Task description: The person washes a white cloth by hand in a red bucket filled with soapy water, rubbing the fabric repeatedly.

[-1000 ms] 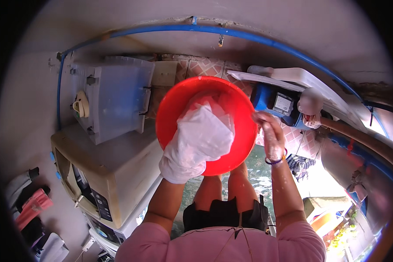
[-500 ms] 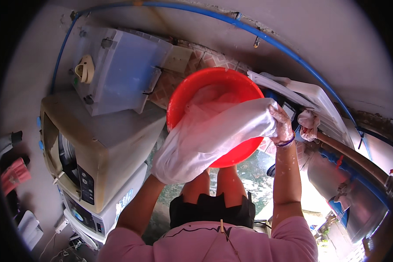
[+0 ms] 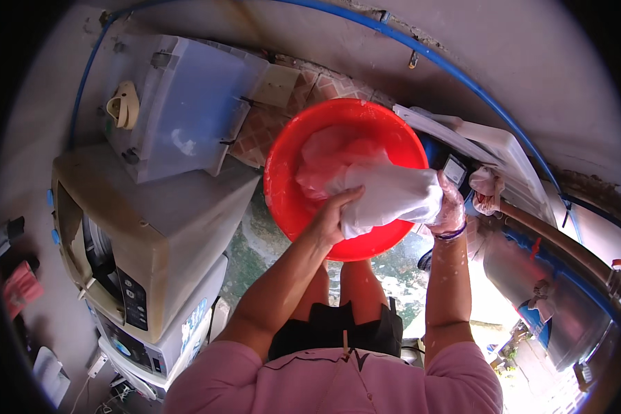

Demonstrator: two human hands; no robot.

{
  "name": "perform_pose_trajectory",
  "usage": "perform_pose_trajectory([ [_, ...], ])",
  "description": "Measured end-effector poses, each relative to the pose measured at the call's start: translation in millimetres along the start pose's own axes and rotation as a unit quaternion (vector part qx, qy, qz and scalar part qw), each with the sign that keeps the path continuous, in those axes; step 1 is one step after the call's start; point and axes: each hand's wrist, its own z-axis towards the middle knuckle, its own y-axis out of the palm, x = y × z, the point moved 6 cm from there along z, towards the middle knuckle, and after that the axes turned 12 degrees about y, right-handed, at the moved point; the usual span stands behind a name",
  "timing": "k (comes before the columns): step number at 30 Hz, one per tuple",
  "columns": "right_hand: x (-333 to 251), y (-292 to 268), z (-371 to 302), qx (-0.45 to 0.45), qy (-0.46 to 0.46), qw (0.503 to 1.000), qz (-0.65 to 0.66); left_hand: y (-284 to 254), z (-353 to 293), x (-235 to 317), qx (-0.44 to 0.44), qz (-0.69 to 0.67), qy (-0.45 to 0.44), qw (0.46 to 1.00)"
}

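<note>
A white, wet-looking cloth (image 3: 397, 193) is stretched between my two hands over a round red basin (image 3: 280, 176). My left hand (image 3: 337, 217) is closed on the cloth's near left part, thumb on top and the other fingers mostly hidden. At the right rim my right hand (image 3: 450, 208), wet with suds and with a dark band at the wrist, grips the cloth's right end. The rest of the cloth sags into the basin in a loose pinkish-looking heap, and I cannot tell whether water lies beneath it.
Stacked appliances (image 3: 186, 214) stand on the left. Behind them is a clear plastic bin (image 3: 193, 110) with a cream clog (image 3: 124, 105). White panels (image 3: 490, 148) lean at the right, near a wooden pole (image 3: 559, 231) and a metal drum (image 3: 524, 276). A blue pipe (image 3: 448, 65) runs along the wall.
My left hand has come rightward from under the cloth's left end to the basin's near side. The cloth, spread past the left rim before, is now bunched shorter over the basin.
</note>
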Motion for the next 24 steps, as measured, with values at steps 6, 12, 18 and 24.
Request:
perform_pose_trajectory([
  [6, -8.7, -9.1, -23.1, 0.053, -0.028, 0.993, -0.102, 54.3, -54.7, 55.9, -0.153, -0.015, 0.159, 0.975],
  [12, 12.3, -28.2, -3.5, 0.087, 0.002, 0.986, -0.141, -5.2, -55.9, 37.6, 0.014, 0.160, 0.113, 0.981],
  [18, -5.3, -9.6, 3.6, 0.045, -0.103, 0.938, -0.327, -7.0, -78.2, 77.0, 0.083, 0.414, 0.306, 0.853],
  [24, 20.5, -7.2, 26.2, -0.015, -0.045, 0.961, -0.273, -23.6, -80.7, 65.6, 0.149, 0.260, 0.313, 0.901],
])
